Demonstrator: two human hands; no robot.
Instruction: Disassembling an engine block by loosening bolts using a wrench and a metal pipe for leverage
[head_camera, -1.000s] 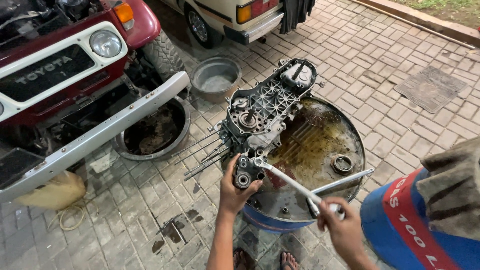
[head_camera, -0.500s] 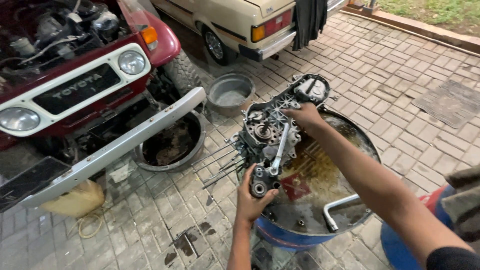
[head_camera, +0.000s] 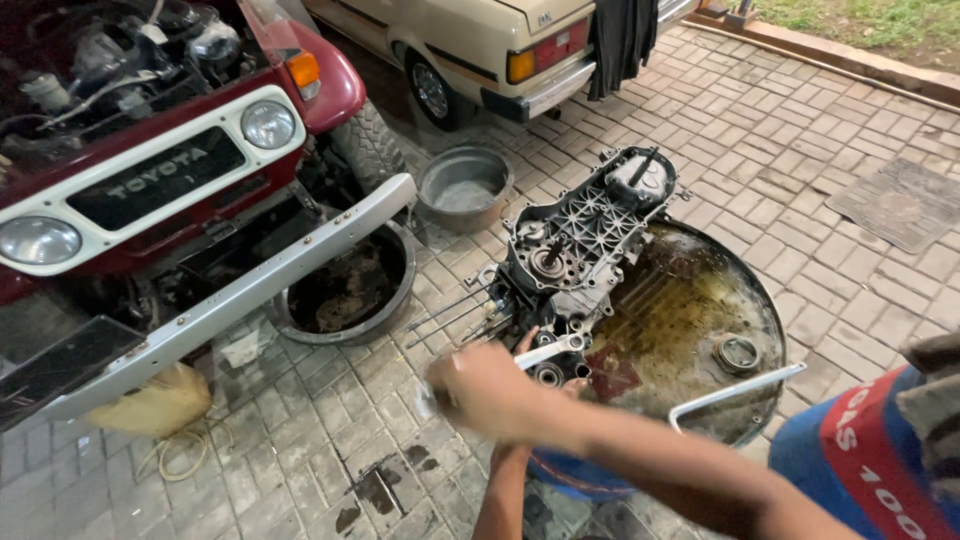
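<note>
Two hands work the grey cast-metal engine case on the oily drum top: the blurred right hand apparently closed on a silver wrench, the left hand mostly hidden, its hold unclear; oil could make the wrench slip.

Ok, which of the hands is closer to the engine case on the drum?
Left. The left hand rests against the lower end of the engine case; the right hand, blurred, crosses in front, just off its lower left.

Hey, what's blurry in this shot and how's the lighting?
Head view: the right hand and its forearm are smeared by motion blur; the engine case and drum stay sharp. Light is dim and warm, with sheen on the oily drum top.
</note>
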